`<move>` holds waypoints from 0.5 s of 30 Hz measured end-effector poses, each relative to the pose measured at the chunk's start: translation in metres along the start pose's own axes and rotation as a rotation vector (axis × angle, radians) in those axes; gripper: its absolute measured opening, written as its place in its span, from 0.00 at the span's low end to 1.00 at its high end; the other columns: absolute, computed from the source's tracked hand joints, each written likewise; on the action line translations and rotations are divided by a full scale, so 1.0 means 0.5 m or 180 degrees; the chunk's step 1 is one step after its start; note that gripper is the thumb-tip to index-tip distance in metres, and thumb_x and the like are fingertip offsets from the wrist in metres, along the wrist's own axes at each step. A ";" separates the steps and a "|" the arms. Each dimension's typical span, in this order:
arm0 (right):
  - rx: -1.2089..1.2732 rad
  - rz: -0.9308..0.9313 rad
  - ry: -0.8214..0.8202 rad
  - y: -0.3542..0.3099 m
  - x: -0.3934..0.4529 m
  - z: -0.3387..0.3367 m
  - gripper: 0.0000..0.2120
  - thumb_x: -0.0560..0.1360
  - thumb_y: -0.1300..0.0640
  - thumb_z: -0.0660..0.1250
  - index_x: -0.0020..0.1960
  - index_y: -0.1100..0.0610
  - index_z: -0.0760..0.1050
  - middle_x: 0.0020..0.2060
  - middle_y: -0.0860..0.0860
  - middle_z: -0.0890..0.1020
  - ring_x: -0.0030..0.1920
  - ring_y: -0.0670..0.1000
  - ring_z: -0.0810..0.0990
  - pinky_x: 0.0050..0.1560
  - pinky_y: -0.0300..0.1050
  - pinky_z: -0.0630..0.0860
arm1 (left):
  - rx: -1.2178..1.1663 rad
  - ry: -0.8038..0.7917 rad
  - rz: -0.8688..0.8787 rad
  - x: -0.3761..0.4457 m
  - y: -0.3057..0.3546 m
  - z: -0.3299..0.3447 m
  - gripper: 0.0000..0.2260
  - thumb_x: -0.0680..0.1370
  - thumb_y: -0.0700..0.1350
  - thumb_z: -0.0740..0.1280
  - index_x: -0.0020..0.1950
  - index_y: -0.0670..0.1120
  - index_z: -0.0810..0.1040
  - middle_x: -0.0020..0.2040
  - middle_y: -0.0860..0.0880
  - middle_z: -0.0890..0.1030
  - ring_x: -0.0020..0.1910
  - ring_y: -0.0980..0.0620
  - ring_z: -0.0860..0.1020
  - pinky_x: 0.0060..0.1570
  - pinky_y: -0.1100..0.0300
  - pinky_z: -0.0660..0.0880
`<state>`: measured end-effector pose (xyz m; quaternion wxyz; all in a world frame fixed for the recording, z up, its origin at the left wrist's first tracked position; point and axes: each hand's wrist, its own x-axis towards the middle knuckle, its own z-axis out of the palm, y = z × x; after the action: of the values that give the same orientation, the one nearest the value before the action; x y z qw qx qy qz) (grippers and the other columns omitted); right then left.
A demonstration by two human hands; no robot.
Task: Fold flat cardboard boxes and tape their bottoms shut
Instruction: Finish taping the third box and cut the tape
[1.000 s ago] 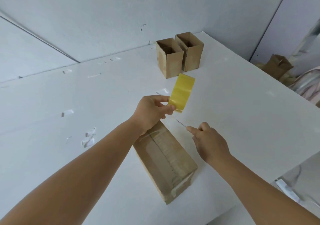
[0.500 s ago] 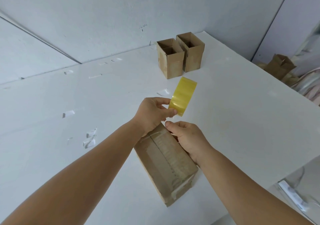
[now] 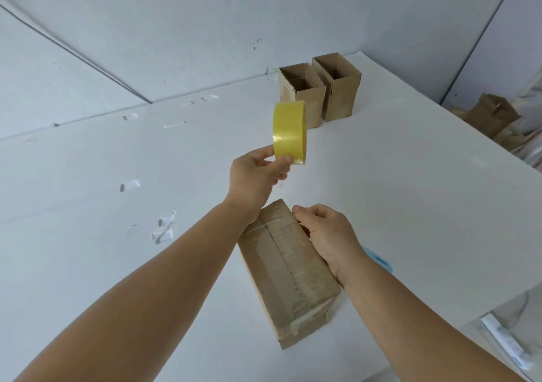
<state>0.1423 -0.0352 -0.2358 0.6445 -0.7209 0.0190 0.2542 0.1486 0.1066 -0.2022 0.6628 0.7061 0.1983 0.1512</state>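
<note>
1. Box [image 3: 289, 276], near the bench's [image 3: 410, 205] front edge, lying with its taped bottom seam upward; tape wraps over the near end. Loose tape ends there could lift if not pressed down.
2. Right hand [image 3: 331, 235], fingers curled on the box's far right edge; a weak grip could let the box slide off the front edge.
3. Left hand [image 3: 258, 173], pinching the tape roll [image 3: 289, 133] above mid-bench; the roll's free end may re-stick and be lost.
4. Two upright boxes [image 3: 319, 91], far right corner; a swung roll could topple them.

Packing workroom: white table [image 3: 381, 205], finished cardboard boxes [image 3: 319, 94], bare walls [image 3: 176, 29]
</note>
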 end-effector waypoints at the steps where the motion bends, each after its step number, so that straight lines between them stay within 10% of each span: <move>1: -0.0008 0.0013 -0.0004 0.000 -0.001 0.000 0.14 0.73 0.49 0.68 0.34 0.56 0.74 0.26 0.47 0.76 0.23 0.41 0.73 0.22 0.32 0.69 | -0.0135 0.0107 0.0015 0.000 0.004 -0.004 0.09 0.74 0.43 0.73 0.53 0.47 0.83 0.33 0.50 0.81 0.32 0.56 0.78 0.40 0.61 0.76; 15: -0.0650 0.0340 -0.0211 0.004 -0.007 0.003 0.18 0.71 0.43 0.67 0.39 0.56 0.66 0.33 0.53 0.70 0.33 0.50 0.68 0.35 0.44 0.67 | -0.0510 0.0752 0.0275 -0.095 -0.019 -0.065 0.06 0.75 0.42 0.71 0.47 0.53 0.84 0.33 0.49 0.81 0.34 0.54 0.77 0.38 0.64 0.75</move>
<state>0.1380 -0.0351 -0.2366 0.5535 -0.7719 0.0100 0.3125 0.0906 0.1126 -0.2067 0.6819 0.6362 0.2315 0.2769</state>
